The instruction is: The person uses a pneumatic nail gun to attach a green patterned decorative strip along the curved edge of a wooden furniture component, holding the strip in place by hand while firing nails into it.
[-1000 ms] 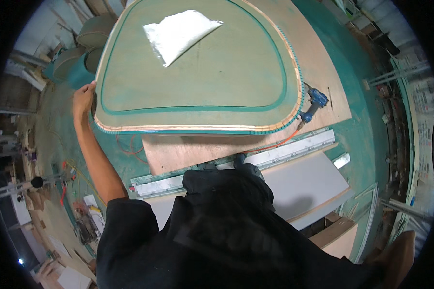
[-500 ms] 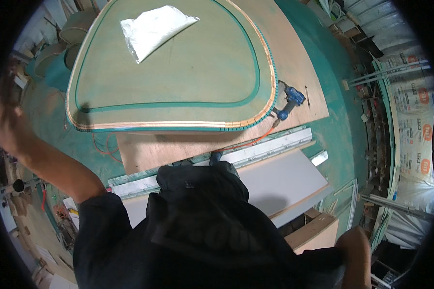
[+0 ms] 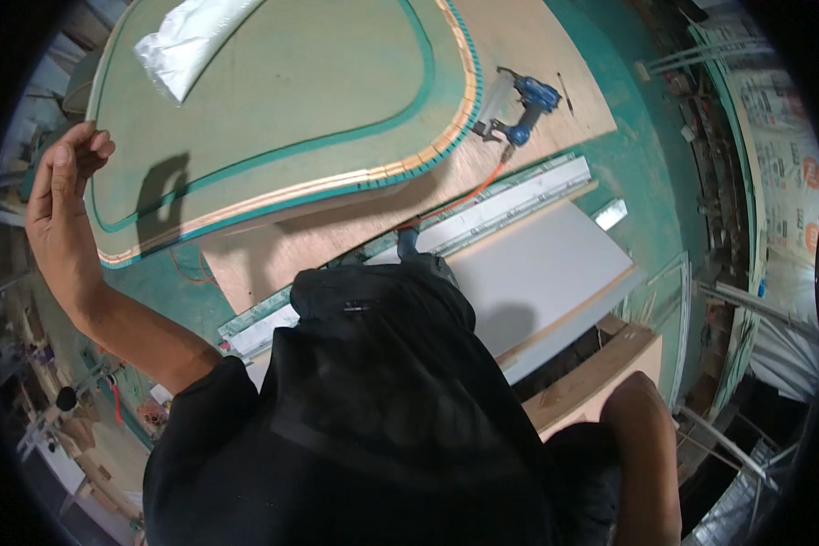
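Note:
My left hand (image 3: 68,173) is raised at the left, by the rim of a large round-cornered panel (image 3: 273,118). Its fingers are loosely bent and apart from the thumb, and I see nothing held in them. The panel is olive-green, with a darker green band and a rim of light wood strips and small green blocks. A white plastic bag (image 3: 187,50) lies on top of it. Of my right arm only the bent elbow and forearm (image 3: 646,455) show at the lower right; the hand is out of sight.
A blue nail gun (image 3: 532,105) with an orange air hose (image 3: 487,187) lies on a plywood sheet (image 3: 582,105), near a thin dark rod (image 3: 565,91). Closer to me are white wrapped strips (image 3: 519,202), a pale board (image 3: 555,264) and a curved wooden piece (image 3: 591,382).
My left hand has come from the far left edge in toward the panel's rim. The view has shifted, so the panel and bag sit farther up and left. The nail gun stays on the plywood.

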Tool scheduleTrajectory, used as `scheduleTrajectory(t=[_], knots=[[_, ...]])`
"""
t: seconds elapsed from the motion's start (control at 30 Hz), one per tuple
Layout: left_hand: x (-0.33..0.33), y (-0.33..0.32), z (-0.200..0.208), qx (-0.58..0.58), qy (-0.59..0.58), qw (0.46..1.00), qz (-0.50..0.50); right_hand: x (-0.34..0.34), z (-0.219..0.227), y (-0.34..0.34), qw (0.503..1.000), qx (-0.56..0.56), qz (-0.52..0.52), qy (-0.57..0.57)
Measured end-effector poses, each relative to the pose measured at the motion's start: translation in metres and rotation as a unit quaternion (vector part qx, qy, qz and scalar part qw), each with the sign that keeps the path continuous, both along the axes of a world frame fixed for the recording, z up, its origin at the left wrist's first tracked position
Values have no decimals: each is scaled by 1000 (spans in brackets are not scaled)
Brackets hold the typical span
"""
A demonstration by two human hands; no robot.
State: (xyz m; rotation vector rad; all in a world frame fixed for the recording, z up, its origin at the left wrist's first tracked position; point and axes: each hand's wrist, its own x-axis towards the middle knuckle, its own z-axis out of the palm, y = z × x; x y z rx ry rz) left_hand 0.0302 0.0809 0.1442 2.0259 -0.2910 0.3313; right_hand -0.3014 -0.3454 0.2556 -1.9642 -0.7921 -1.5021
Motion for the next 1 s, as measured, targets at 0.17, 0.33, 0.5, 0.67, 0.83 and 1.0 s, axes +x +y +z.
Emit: scheduleTrajectory(t=[0.17, 0.33, 0.5, 0.67, 0.83, 1.0], knots=[[-19, -25, 11, 93, -31, 993, -70, 6, -210, -49, 276, -144, -772, 554], [-12, 3, -7, 106, -6, 994, -24, -43, -314, -29, 338, 101, -219, 910], [5, -6, -24, 104, -12, 993, -46, 25, -270, 4, 542, 113, -267, 788], [1, -52, -34, 89, -102, 976, -172, 22, -247, 6, 518, 206, -306, 772], [-107, -183, -79, -138, 13, 802, -582, 0, -277, -5, 582, 194, -343, 711], [-225, -293, -227, 377, -106, 499, -773, 30, -273, 3, 610, 315, -288, 668]])
